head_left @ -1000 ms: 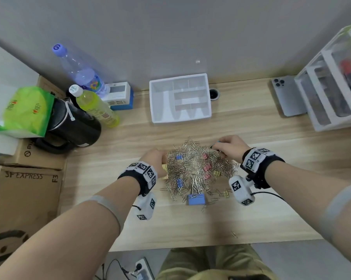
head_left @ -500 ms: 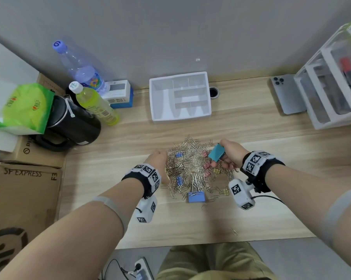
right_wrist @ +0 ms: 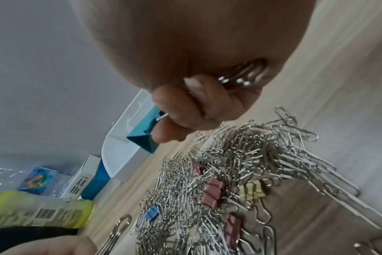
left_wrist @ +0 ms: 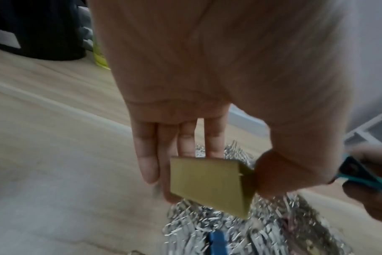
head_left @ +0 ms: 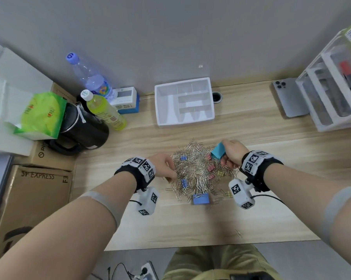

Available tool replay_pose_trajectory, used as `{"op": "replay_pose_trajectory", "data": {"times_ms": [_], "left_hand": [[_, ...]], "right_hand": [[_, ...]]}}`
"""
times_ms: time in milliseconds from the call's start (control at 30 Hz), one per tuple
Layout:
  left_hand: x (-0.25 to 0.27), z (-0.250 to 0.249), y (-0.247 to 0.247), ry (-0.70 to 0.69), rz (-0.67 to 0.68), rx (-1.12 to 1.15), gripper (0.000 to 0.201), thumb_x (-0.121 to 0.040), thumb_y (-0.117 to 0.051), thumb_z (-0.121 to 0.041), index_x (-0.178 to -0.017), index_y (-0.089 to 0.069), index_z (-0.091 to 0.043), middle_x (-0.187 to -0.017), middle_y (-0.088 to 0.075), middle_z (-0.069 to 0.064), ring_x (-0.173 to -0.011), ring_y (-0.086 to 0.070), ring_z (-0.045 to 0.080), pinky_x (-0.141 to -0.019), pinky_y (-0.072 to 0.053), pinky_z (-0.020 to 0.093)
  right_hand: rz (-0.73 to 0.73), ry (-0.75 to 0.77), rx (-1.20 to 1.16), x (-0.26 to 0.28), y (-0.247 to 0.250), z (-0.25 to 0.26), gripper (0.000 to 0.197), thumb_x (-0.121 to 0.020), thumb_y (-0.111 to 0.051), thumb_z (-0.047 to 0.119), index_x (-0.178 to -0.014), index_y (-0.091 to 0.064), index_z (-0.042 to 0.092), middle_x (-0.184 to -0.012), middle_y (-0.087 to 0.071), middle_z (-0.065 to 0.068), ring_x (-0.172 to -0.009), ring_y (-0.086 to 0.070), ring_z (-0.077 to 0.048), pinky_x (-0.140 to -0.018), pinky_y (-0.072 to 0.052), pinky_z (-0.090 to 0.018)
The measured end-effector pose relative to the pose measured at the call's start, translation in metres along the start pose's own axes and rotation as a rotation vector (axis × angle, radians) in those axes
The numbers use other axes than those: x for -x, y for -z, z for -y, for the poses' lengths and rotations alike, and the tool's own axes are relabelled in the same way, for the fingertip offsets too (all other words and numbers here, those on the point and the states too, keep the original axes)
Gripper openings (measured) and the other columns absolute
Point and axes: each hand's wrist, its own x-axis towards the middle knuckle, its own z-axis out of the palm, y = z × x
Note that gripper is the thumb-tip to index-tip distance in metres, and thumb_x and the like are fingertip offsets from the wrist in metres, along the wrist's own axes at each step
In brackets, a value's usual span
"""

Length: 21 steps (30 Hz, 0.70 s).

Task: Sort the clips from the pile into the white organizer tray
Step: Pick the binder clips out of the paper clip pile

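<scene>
A pile of silver paper clips (head_left: 196, 168) mixed with small coloured binder clips lies mid-table. The white organizer tray (head_left: 160, 106) stands behind it by the wall, its compartments showing nothing inside. My right hand (head_left: 226, 156) is raised over the pile's right rear and grips a teal binder clip (head_left: 218, 152) by its wire handles (right_wrist: 240, 75). My left hand (head_left: 170, 174) sits at the pile's left edge. In the left wrist view its thumb and fingers pinch a yellow binder clip (left_wrist: 209, 184), which is hidden in the head view.
A large blue binder clip (head_left: 200, 198) lies at the pile's front. A black kettle (head_left: 83, 130), two bottles (head_left: 103, 112) and cardboard boxes (head_left: 35, 197) crowd the left. A phone (head_left: 289, 98) and a drawer unit (head_left: 332, 87) stand right. One stray paper clip (head_left: 238, 233) lies near the front edge.
My right hand has pulled the teal binder clip out of the pile and lifted it clear. The left hand has stayed at the pile's left edge.
</scene>
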Motion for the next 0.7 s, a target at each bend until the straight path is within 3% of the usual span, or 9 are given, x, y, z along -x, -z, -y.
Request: {"op": "replay_pose_trajectory", "data": {"times_ms": [100, 167, 267, 333, 433, 500, 533, 600, 700], "left_hand": [[0.007, -0.009, 0.005, -0.007, 0.149, 0.252, 0.007, -0.074, -0.068, -0.021, -0.078, -0.068, -0.016, -0.076, -0.069, 0.003, -0.075, -0.069, 0.019, -0.074, -0.059, 0.033], [0.007, -0.017, 0.005, 0.024, 0.209, 0.397, 0.01, -0.078, -0.062, -0.018, -0.074, -0.066, -0.01, -0.07, -0.065, 0.008, -0.073, -0.065, 0.024, -0.071, -0.055, 0.035], [0.004, -0.027, 0.001, 0.12, 0.324, 0.567, 0.024, -0.091, -0.047, -0.024, -0.095, -0.061, -0.005, -0.077, -0.063, 0.011, -0.061, -0.054, 0.019, -0.055, -0.044, 0.026], [0.001, -0.03, 0.0, 0.123, 0.39, 0.632, 0.029, -0.094, -0.04, -0.029, -0.098, -0.058, -0.007, -0.078, -0.063, 0.01, -0.057, -0.049, 0.016, -0.049, -0.037, 0.023], [-0.002, -0.034, -0.004, 0.138, 0.414, 0.741, 0.027, -0.095, -0.038, -0.029, -0.099, -0.055, -0.008, -0.071, -0.058, 0.012, -0.049, -0.041, 0.014, -0.042, -0.03, 0.023], [-0.006, -0.037, -0.009, 0.153, 0.425, 0.82, 0.026, -0.093, -0.038, -0.025, -0.106, -0.05, -0.007, -0.068, -0.055, 0.011, -0.046, -0.037, 0.012, -0.039, -0.026, 0.021], [-0.008, -0.039, -0.01, 0.146, 0.433, 0.837, 0.027, -0.093, -0.037, -0.024, -0.111, -0.047, -0.006, -0.068, -0.054, 0.011, -0.045, -0.036, 0.012, -0.039, -0.025, 0.021], [-0.009, -0.041, -0.012, 0.121, 0.446, 0.843, 0.028, -0.093, -0.036, -0.023, -0.115, -0.043, -0.006, -0.069, -0.054, 0.011, -0.047, -0.037, 0.012, -0.039, -0.027, 0.021], [-0.009, -0.044, -0.013, 0.122, 0.426, 0.824, 0.03, -0.096, -0.037, -0.024, -0.12, -0.043, -0.008, -0.075, -0.058, 0.01, -0.051, -0.042, 0.013, -0.042, -0.033, 0.022]], "right_hand": [[-0.002, 0.018, 0.0, 0.004, -0.001, 0.004, 0.038, -0.102, -0.027, 0.031, -0.098, -0.054, 0.005, -0.051, -0.058, -0.01, -0.031, -0.039, -0.016, -0.036, -0.026, -0.017], [0.004, 0.029, 0.001, 0.007, -0.002, 0.005, 0.042, -0.102, -0.026, 0.035, -0.096, -0.055, 0.004, -0.052, -0.057, -0.009, -0.031, -0.039, -0.015, -0.036, -0.026, -0.017], [0.053, 0.05, 0.039, 0.012, -0.001, 0.005, 0.059, -0.1, -0.028, 0.054, -0.092, -0.061, 0.005, -0.049, -0.055, -0.003, -0.034, -0.039, -0.014, -0.038, -0.029, -0.02], [0.109, 0.086, 0.057, 0.014, -0.002, 0.005, 0.066, -0.094, -0.034, 0.065, -0.093, -0.067, 0.007, -0.053, -0.056, -0.002, -0.037, -0.039, -0.013, -0.038, -0.031, -0.02], [0.159, 0.172, 0.093, 0.017, -0.007, 0.005, 0.057, -0.083, -0.056, 0.067, -0.101, -0.065, 0.014, -0.068, -0.062, -0.002, -0.039, -0.041, -0.011, -0.04, -0.031, -0.02], [0.189, 0.181, 0.124, 0.017, -0.012, 0.004, 0.056, -0.077, -0.067, 0.063, -0.105, -0.061, 0.015, -0.065, -0.064, 0.003, -0.039, -0.044, -0.008, -0.043, -0.033, -0.022], [0.221, 0.171, 0.125, 0.017, -0.014, 0.005, 0.058, -0.075, -0.07, 0.062, -0.107, -0.06, 0.015, -0.062, -0.066, 0.005, -0.037, -0.045, -0.007, -0.044, -0.032, -0.023], [0.301, 0.146, 0.112, 0.017, -0.018, 0.006, 0.068, -0.069, -0.071, 0.066, -0.112, -0.06, 0.015, -0.076, -0.075, -0.002, -0.037, -0.042, -0.008, -0.042, -0.028, -0.023], [0.341, 0.134, 0.09, 0.017, -0.021, 0.008, 0.061, -0.073, -0.07, 0.064, -0.111, -0.061, 0.018, -0.088, -0.077, -0.006, -0.041, -0.038, -0.009, -0.042, -0.025, -0.022]]}}
